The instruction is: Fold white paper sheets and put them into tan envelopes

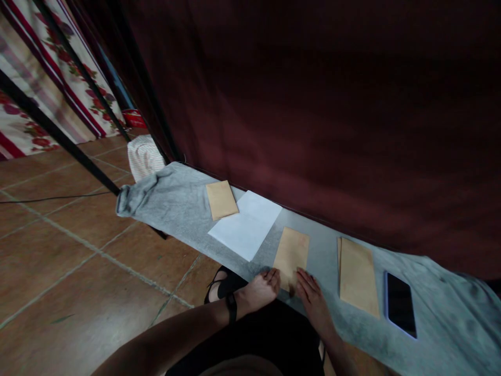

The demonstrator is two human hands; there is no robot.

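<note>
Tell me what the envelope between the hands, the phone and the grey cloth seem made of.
Envelope: probably matte kraft paper, from its plain tan colour and crisp edges.
Phone: likely a glossy glass front, smooth and dark; its bluish edging could be plastic or metal.
Grey cloth: fabric, perhaps plush, judging by its soft folds and mottled, dull surface.

Marks [303,242] on middle brown envelope [290,256] too faint to read. Floral curtain [35,89], tabletop [442,326] both cut by frame edges.
</note>
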